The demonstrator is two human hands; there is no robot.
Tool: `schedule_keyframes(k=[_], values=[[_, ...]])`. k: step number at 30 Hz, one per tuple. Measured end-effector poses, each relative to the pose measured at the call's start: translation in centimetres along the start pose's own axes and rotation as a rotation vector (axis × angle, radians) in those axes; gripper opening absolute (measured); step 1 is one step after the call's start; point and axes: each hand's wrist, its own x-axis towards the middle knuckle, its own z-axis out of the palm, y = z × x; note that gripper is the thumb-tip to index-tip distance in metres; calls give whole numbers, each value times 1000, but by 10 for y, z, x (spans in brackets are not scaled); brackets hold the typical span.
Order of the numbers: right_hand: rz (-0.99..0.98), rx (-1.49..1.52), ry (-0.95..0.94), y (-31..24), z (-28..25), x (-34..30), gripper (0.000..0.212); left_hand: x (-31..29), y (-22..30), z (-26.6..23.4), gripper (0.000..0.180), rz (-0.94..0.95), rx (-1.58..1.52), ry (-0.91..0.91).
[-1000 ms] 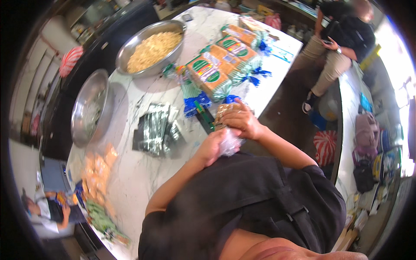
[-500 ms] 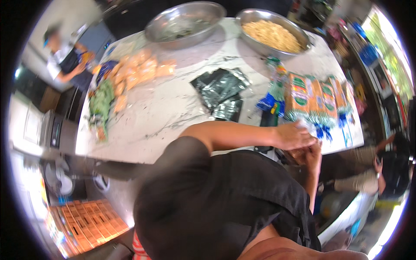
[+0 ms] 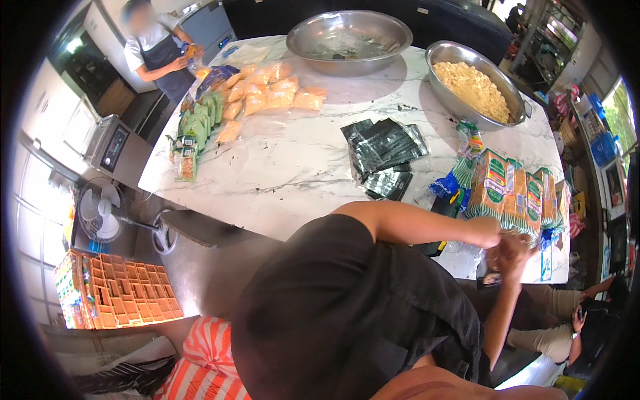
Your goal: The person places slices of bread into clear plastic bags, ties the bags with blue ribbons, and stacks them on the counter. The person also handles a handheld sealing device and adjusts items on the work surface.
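Observation:
My left hand point(image 3: 497, 235) and my right hand point(image 3: 516, 259) are closed together at the table's near right edge. Their fingers meet, and whatever is pinched between them is too blurred to name. A small brownish piece shows just below them. Right beyond my hands stand several packed loaves of sliced bread point(image 3: 495, 180) in clear, green-printed bags. Left of the loaves lie crumpled bread bags point(image 3: 461, 175) with blue ends and a dark flat object point(image 3: 445, 212) with a yellow edge. Farther left is a pile of shiny black pouches point(image 3: 385, 150).
Two steel basins stand at the back: one basin point(image 3: 350, 67) with wet-looking contents, one basin point(image 3: 437, 87) with pale yellow crumbly food. Orange-filled bags point(image 3: 277, 93) and green packets point(image 3: 200, 123) lie at the left of the marble-patterned table point(image 3: 300, 180). A co-worker point(image 3: 157, 57) stands beyond, holding a packet.
The view has swung, so the table sits farther right. My hands stay together near the loaves; the clear plastic seen at my left fingers no longer shows plainly.

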Motion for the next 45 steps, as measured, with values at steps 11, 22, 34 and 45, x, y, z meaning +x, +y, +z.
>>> schedule_keyframes(k=[11, 22, 34, 45], values=[[-117, 182, -22, 10, 107, -38, 29, -68, -37, 18, 41, 355, -481, -130], [-29, 294, -276, -20, 68, -4, 9, -74, -80, 28, 37, 695, 476, 340], [-148, 227, -286, -61, 63, -10, 5, -95, -95, 33, 9, 382, 755, 373], [-126, 17, -279, -68, 99, -20, 11, -100, -102, 28, 8, -31, 363, 311]])
